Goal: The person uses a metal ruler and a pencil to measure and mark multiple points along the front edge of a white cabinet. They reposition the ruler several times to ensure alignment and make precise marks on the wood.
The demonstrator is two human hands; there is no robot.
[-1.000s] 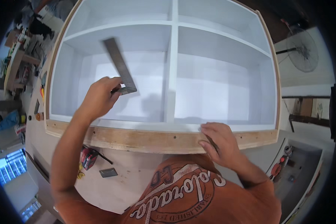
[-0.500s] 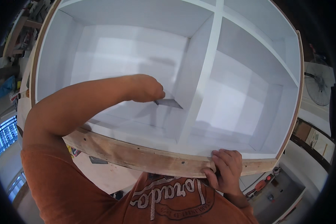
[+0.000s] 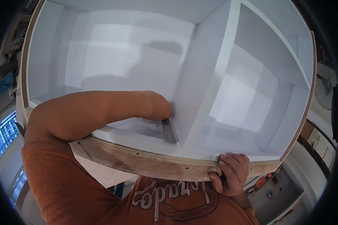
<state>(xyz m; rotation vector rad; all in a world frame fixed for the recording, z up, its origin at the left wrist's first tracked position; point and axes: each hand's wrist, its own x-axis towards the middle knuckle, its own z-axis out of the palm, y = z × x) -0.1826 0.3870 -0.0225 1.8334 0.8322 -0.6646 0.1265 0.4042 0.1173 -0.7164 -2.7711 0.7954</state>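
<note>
My left hand (image 3: pixel 160 106) is closed on a putty knife and reaches into the large left compartment of a white-painted cabinet (image 3: pixel 229 33). The putty knife's flat grey blade (image 3: pixel 169 132) points toward me. Its end lies at the compartment's near right corner, close to the upright divider (image 3: pixel 210 97). The handle is hidden inside the fist. At the front, my right hand (image 3: pixel 233 173) grips the bare wooden edge board (image 3: pixel 157 162), fingers over the top and thumb against the near side.
Beyond the divider is a smaller white compartment (image 3: pixel 236 97). A standing fan (image 3: pixel 325 84) is at the far right. Red-handled tools (image 3: pixel 261 181) lie low on the right. Cluttered shelves and a window (image 3: pixel 5 135) show on the left.
My left hand has come nearer with the putty knife, and the blade has swung from pointing right to pointing toward me. My right hand keeps its grip on the edge board.
</note>
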